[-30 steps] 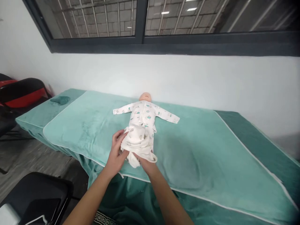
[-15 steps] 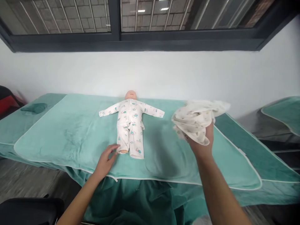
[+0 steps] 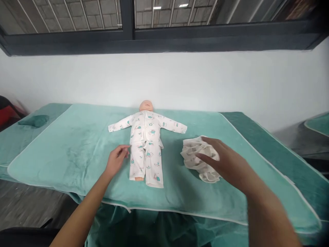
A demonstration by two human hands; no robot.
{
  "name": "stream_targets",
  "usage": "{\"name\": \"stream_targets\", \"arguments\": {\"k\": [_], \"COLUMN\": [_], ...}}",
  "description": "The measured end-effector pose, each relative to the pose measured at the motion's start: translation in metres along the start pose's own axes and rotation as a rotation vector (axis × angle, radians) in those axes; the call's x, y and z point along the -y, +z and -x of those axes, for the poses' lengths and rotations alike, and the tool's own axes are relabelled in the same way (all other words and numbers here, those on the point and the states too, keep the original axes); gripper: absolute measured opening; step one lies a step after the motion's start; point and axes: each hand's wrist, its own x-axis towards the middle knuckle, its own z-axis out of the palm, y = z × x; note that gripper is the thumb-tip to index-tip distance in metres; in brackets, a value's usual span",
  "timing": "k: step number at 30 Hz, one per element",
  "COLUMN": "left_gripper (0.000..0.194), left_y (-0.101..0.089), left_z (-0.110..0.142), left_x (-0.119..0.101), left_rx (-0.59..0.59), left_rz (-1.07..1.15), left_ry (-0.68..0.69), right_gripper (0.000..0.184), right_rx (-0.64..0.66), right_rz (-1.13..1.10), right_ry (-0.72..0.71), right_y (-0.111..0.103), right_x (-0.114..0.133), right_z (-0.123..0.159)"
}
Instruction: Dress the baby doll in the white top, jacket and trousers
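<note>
A baby doll [image 3: 146, 144] in white printed pyjamas lies on its back on a teal blanket [image 3: 77, 151], head toward the wall, arms spread. My left hand [image 3: 116, 160] hovers just left of the doll's legs, fingers loosely curled, holding nothing. My right hand [image 3: 223, 161] rests on a crumpled white printed cloth [image 3: 196, 156] that lies on the blanket to the right of the doll; the fingers lie over the cloth's top.
The blanket covers a long table against a white wall under a dark-framed window [image 3: 128, 24]. A small folded green cloth [image 3: 34, 120] sits at the far left. A second teal-covered surface [image 3: 317, 123] shows at the right edge.
My right hand has brought the crumpled cloth down from the air onto the blanket beside the doll. My left hand has moved slightly up along the doll's leg.
</note>
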Motion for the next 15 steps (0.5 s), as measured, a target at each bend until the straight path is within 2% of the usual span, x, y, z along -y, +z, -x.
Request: {"name": "stream_targets", "arguments": {"k": [2, 4, 6, 8, 11, 15], "left_gripper": [0.030, 0.026, 0.025, 0.026, 0.030, 0.036], "left_y": [0.015, 0.034, 0.051, 0.065, 0.079, 0.090], "left_z": [-0.034, -0.075, -0.119, -0.160, -0.199, -0.209], "left_x": [-0.007, -0.017, -0.025, -0.029, -0.025, -0.014], "left_rx": [-0.047, -0.080, -0.120, -0.103, -0.066, -0.030], "left_rz": [-0.020, -0.063, -0.115, -0.219, -0.360, -0.442], "left_ry": [0.075, 0.166, 0.245, 0.335, 0.399, 0.391], "right_gripper": [0.050, 0.044, 0.037, 0.030, 0.022, 0.031], "right_rx": [0.019, -0.020, -0.134, -0.233, -0.219, -0.067], "right_rz": [-0.252, -0.486, -0.592, -0.619, -0.531, -0.497], "right_ry": [-0.069, -0.105, -0.041, -0.049, -0.042, -0.017], "right_y": [0.034, 0.080, 0.124, 0.157, 0.181, 0.184], "right_x": [0.036, 0.067, 0.090, 0.107, 0.119, 0.112], "right_z": [-0.036, -0.085, -0.137, -0.180, -0.218, -0.230]}}
